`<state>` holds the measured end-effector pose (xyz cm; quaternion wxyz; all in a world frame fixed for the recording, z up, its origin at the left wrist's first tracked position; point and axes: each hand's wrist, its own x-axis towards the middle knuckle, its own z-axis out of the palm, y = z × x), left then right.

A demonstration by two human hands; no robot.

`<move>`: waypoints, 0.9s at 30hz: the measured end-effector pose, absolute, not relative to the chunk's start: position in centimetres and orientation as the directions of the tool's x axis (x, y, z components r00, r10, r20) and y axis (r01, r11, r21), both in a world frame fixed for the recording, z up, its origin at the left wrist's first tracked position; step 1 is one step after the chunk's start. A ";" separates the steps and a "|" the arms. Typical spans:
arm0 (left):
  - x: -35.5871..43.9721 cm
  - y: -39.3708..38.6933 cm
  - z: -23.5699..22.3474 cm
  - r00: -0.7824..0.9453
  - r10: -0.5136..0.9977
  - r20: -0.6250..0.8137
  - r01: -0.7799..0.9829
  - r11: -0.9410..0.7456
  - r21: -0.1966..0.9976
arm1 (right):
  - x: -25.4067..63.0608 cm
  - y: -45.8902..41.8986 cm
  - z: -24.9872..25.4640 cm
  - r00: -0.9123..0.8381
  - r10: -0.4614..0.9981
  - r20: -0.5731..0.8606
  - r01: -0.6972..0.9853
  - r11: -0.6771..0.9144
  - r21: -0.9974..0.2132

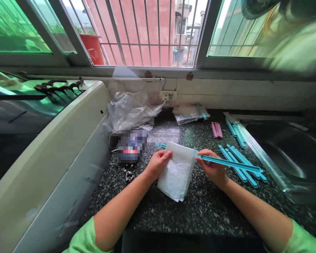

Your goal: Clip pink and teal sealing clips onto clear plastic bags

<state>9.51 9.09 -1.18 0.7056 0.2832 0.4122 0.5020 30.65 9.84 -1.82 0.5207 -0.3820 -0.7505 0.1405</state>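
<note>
My left hand pinches the left edge of a folded stack of whitish plastic bags, thumb on top. My right hand grips one end of a long blue bag clip, which points out to the right. The gripped end is close to the upper right corner of the stack; whether they touch I cannot tell. Another blue clip lies partly hidden behind the stack. To the right on the dark counter lie several more blue clips.
Pink clips and more blue clips lie near the sink. At the back are a flat clear packet and crumpled clear plastic. A blurred-out device and small shiny bits sit left, beside the stove.
</note>
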 end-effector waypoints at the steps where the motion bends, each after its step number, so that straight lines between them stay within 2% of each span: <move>1: 9.6 9.1 -1.3 0.156 0.940 -0.304 -0.474 0.341 0.812 | 30.6 9.8 -1.8 -0.171 0.719 0.674 0.427 0.670 -0.607; 18: 9.8 9.5 -1.8 0.104 0.919 -0.379 -0.511 0.377 0.773 | 30.5 9.9 -2.4 -0.211 0.757 0.619 0.431 0.640 -0.636; 27: 9.8 9.6 -1.6 0.028 0.914 -0.404 -0.558 0.350 0.753 | 31.0 10.2 -1.4 -0.288 0.652 0.701 0.470 0.734 -0.490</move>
